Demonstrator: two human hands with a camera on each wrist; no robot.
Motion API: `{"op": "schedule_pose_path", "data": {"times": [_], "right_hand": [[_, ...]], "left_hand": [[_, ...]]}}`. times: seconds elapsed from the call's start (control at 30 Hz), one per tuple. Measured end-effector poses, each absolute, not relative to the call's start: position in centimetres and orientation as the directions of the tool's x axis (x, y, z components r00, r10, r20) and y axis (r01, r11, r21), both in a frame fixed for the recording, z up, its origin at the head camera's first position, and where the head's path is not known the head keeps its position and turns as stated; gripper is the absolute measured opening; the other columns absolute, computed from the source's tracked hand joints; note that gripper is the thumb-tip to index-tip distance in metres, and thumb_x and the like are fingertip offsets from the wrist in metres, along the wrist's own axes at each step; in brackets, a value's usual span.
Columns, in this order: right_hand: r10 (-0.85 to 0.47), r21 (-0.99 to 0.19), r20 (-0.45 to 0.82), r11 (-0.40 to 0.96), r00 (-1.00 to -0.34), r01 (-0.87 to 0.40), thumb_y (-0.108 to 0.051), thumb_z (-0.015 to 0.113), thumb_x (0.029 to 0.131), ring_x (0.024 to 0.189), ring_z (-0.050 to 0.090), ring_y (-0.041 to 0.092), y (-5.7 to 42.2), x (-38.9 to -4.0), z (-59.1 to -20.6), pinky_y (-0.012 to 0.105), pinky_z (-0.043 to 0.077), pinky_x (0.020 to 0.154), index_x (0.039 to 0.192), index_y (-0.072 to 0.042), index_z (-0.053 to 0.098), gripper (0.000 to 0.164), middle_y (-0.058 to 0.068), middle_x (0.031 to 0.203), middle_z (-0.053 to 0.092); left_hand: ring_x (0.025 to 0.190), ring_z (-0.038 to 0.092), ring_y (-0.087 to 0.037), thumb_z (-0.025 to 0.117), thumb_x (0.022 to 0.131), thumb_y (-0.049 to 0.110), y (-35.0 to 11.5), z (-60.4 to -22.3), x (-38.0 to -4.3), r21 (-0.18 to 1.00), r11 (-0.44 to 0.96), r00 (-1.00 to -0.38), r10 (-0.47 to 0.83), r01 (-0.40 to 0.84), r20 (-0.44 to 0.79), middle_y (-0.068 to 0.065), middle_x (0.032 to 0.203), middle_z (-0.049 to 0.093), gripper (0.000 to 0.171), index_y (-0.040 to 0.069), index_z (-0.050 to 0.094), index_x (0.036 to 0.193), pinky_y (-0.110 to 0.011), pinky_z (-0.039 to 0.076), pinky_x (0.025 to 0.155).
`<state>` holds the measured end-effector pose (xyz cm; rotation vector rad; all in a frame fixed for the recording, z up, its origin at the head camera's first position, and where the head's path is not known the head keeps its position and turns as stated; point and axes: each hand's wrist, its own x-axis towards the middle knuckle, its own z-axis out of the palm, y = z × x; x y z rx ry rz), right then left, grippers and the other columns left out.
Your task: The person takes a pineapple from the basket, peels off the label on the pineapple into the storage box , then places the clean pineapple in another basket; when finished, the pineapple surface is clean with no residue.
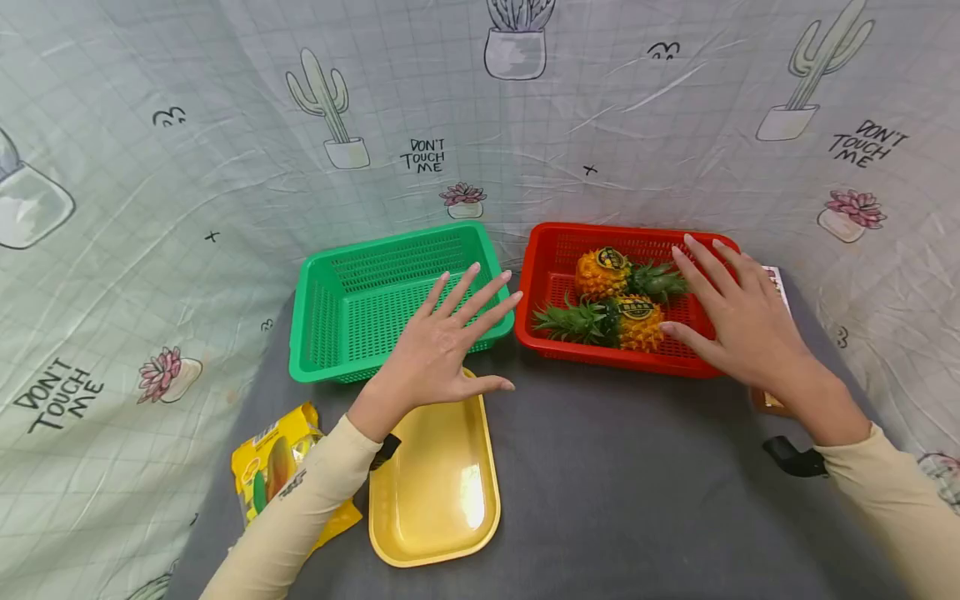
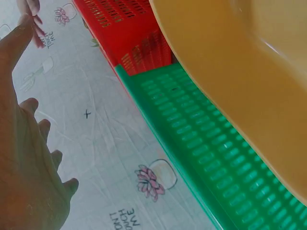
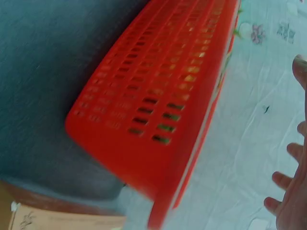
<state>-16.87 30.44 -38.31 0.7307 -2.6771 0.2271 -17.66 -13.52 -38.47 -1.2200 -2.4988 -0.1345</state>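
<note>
My left hand (image 1: 442, 346) is held out with straight, spread fingers and nothing in it. In the head view it overlaps the near right corner of a green basket (image 1: 318, 372) and the far end of a yellow tray (image 1: 435, 492). My right hand (image 1: 750, 321), fingers spread too, hovers over the right end of a red basket (image 1: 555, 354). Two small pineapples lie in that basket, a rear pineapple (image 1: 600, 273) with leaves to the right and a front pineapple (image 1: 637, 323) with leaves to the left. Both carry dark labels. The green basket shows a bare slotted floor.
A yellow packet (image 1: 277, 458) with a mango picture lies at the left, partly behind my left forearm. Beyond the red basket's right end, a flat box-like item (image 1: 776, 287) is partly hidden by my right hand. A cactus-print cloth (image 1: 600, 125) hangs behind the grey tabletop (image 1: 600, 467).
</note>
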Motion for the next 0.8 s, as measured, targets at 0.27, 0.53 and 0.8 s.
{"op": "schedule_pose_path", "data": {"times": [0.27,0.53,0.8], "right_hand": [[-0.331,-0.305,0.334,0.848,-0.883,-0.434,-0.046,0.066,0.103,0.151,0.022,0.052,33.4,-17.8,-39.4,0.068,0.011,0.12,0.17,-0.011,0.019,0.089,0.016,0.174,0.017],[-0.165,-0.651,0.142,0.727,-0.976,-0.218,-0.036,0.062,0.105,0.146,0.025,0.057,36.0,-18.3,-40.3,0.081,0.03,0.102,0.171,-0.014,0.009,0.088,0.029,0.168,0.02],[-0.041,-0.754,-0.023,0.657,-0.999,-0.009,-0.046,0.058,0.106,0.138,0.032,0.068,37.0,-17.5,-41.0,0.074,0.04,0.091,0.169,-0.006,-0.003,0.096,0.037,0.166,0.015]], "left_hand": [[0.161,0.002,-0.031,0.057,0.085,0.087,-12.4,-38.6,-17.6,-0.064,0.616,-0.565,0.755,0.785,0.334,-0.001,0.176,0.013,0.111,0.028,0.019,0.171,-0.056,0.002,0.125],[0.159,0.013,-0.035,0.06,0.087,0.083,-11.1,-39.1,-17.3,0.007,0.603,-0.58,0.763,0.798,0.286,0.0,0.174,0.019,0.107,0.033,0.017,0.171,-0.058,0.008,0.124],[0.152,0.026,-0.048,0.054,0.09,0.084,-9.1,-39.6,-17.8,0.028,0.586,-0.574,0.781,0.81,0.245,-0.007,0.17,0.029,0.103,0.034,0.016,0.171,-0.057,0.019,0.123]]}}
